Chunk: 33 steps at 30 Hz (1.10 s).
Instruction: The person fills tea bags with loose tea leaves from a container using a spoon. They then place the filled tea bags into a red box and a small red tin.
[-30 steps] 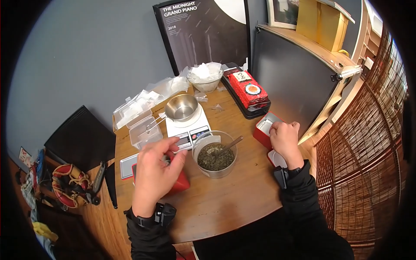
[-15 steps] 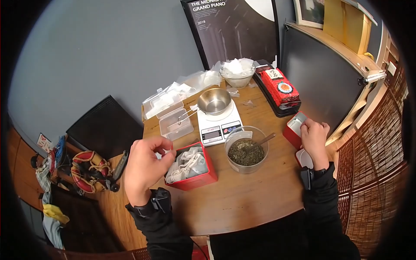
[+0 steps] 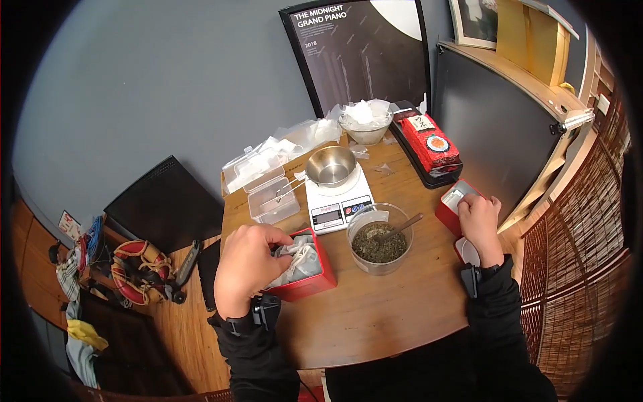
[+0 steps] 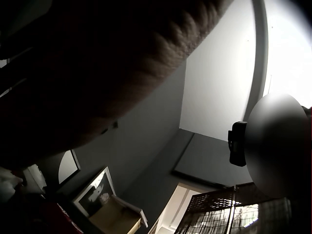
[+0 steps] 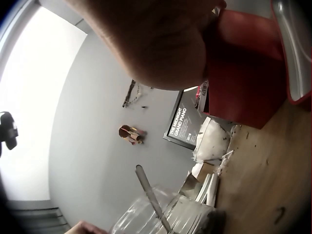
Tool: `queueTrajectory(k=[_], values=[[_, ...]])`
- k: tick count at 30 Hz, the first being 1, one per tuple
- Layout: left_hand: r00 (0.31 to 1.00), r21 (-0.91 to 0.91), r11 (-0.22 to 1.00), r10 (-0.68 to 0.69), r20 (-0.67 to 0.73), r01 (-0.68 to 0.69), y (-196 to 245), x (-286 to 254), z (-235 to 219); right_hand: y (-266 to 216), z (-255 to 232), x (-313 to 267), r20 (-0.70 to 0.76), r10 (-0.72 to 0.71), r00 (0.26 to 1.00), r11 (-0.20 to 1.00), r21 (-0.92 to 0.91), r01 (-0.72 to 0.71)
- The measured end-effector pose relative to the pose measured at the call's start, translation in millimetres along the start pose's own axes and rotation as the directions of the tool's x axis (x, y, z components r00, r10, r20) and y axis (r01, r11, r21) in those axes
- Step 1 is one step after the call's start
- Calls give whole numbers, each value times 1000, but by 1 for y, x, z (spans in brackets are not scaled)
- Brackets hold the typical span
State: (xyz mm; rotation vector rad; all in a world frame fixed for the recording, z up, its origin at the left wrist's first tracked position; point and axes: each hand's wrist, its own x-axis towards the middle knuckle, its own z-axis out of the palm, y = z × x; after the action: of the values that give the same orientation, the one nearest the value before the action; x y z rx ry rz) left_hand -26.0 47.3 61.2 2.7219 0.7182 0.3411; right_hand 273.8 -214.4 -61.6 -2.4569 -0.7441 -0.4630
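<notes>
Since the earlier frame, left hand (image 3: 249,271) has moved down and in to left tin; right hand (image 3: 481,224) little changed.

Left tin (image 3: 308,288): red, open, packed with pale bags. Left thumb and forefinger pinch the white cloth of one bag (image 3: 303,258), inside the tin. Pan (image 3: 331,167) on scale (image 3: 327,218), behind. Bowl (image 3: 379,269) of dried leaves, spoon (image 3: 410,222) leaning out over its right rim. Right tin (image 3: 447,218) open, right fingers bent at its mouth; cannot tell if they grip anything.

Risks, my judgement: strings tangled among bags could drag out neighbours; a sharp pull could tip left tin. A sleeve brushing the spoon might flick leaves out.

Hard to see: left hand covers part of left tin; left wrist view is mostly dark palm and room. Right fingertips cut off in right wrist view.
</notes>
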Motion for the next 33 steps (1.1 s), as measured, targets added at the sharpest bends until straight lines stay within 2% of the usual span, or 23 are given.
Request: queueTrajectory(k=[5,7,9,10,11,12,13,14,15,16,18,19,21,22,24,26,27,28,29,30,32,33], values=[[994,0,996,90,-68,-90,-8,5,9,-2,-3,1,-41,25,999,995,98,-21],[992,-98,994,46,-115,-57,-8,5,7,0,-2,1,-40,48,998,991,126,-43],[990,-150,988,3,-142,-24,-7,3,2,3,3,1,-158,11,987,986,166,16],[984,-205,979,-47,-172,11,-8,2,0,4,3,0,-157,19,987,986,166,8],[980,-295,955,-37,-194,-22,-14,2,1,4,2,0,-207,-1,978,983,181,39],[981,-293,956,-32,-191,-26,-16,2,2,3,2,0,-257,-21,966,978,193,73],[971,-409,911,-44,-236,-58,-17,1,2,2,1,0,-259,-16,966,979,193,68],[958,-516,852,-64,-279,-93,-17,1,2,-1,-1,0,-344,-50,938,962,236,138],[965,-565,821,-78,-251,-81,-13,-1,-1,-6,-4,0,-427,-80,901,938,272,213],[964,-564,821,-78,-254,-82,-10,-2,-1,-11,-7,-1,-429,-81,899,938,273,215],[964,-667,738,-91,-249,-102,-5,-3,1,-24,-15,-5,-532,-145,834,881,315,354],[970,-686,721,-82,-228,-100,-3,-4,0,-32,-19,-7,-534,-147,833,880,315,357],[978,-699,709,-62,-198,-97,5,-8,0,-49,-24,-14,-546,-206,812,780,409,473],[985,-711,697,-39,-167,-93,11,-9,0,-58,-24,-19,-549,-204,811,782,407,472],[982,-724,673,19,-191,-153,24,-12,2,-77,-25,-29,-448,-276,850,622,592,513],[961,-689,670,186,-205,-277,35,-12,3,-92,-33,-34,-301,-427,853,495,711,499],[960,-673,685,207,-189,-281,42,-14,1,-100,-35,-37,-305,-423,853,501,706,501],[957,-673,681,216,-191,-288,44,-13,3,-108,-36,-39,-103,-460,882,355,889,289],[939,-663,671,301,-167,-333,46,-12,5,-113,-37,-41,89,-528,845,206,978,26],[914,-652,658,381,-141,-376,47,-12,6,-117,-37,-43,84,-527,846,209,977,33],[919,-685,641,379,-108,-345,52,-12,14,-121,-33,-47,241,-657,714,89,966,-244],[901,-667,639,418,-117,-383,51,-10,19,-122,-30,-51,238,-656,716,89,967,-240]])
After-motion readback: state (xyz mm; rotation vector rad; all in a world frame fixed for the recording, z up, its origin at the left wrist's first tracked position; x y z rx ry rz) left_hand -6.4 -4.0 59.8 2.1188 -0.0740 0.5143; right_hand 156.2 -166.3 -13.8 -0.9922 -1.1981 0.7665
